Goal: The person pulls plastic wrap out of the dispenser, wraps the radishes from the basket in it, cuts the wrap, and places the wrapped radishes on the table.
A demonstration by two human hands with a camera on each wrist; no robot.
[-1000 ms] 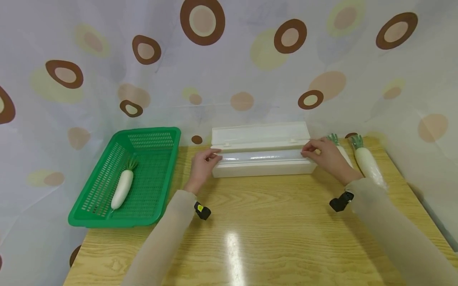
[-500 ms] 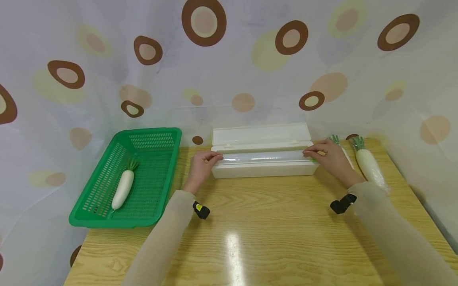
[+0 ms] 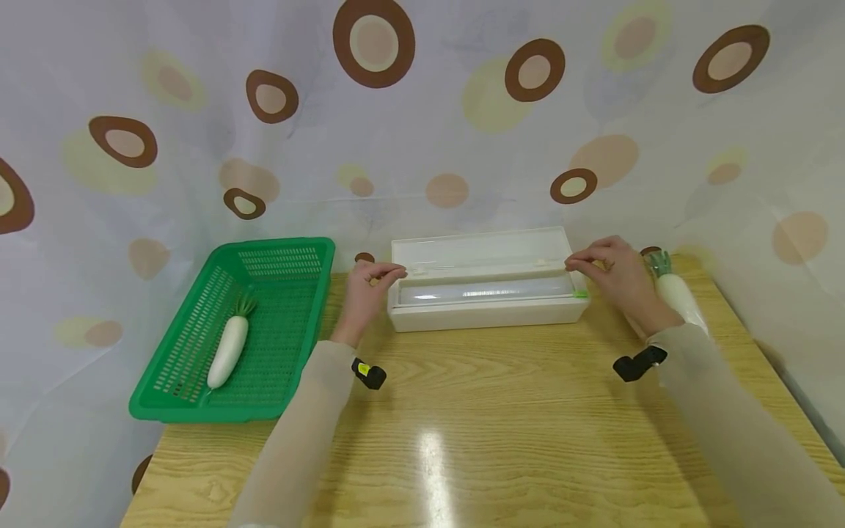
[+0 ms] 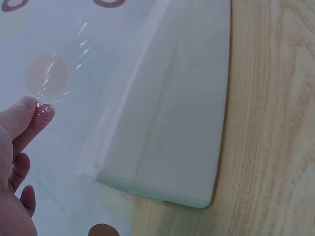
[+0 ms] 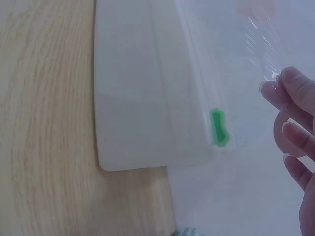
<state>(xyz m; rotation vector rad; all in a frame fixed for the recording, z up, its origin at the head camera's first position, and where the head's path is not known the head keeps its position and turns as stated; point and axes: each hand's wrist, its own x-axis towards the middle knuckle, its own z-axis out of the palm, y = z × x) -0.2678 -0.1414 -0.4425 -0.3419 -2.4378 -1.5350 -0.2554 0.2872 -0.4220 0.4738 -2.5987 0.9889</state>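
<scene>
Left hand [image 3: 364,293]: narrow pinch, thumb to fingertip, on clear film [image 4: 82,50];
Right hand [image 3: 617,279]: matching narrow pinch on the film's other side;
White box [image 3: 488,318]: below and between the pinches; lid [image 3: 482,246] tipped open; roll [image 3: 485,291] inside; green tab [image 5: 219,128] under right hand;
Green basket [image 3: 211,413]: left of left pinch, rim apart from box; holds radish [image 3: 227,352];
Second radish [image 3: 680,297]: right of right hand;
Table [image 3: 502,411]: wood running from box's front edge, between forearms.

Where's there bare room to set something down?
Widest: the table in front of the white box, between the sleeves. Also bare: the floor of the green basket, right of its radish. Crowded: back right, where the right hand is beside another radish.
</scene>
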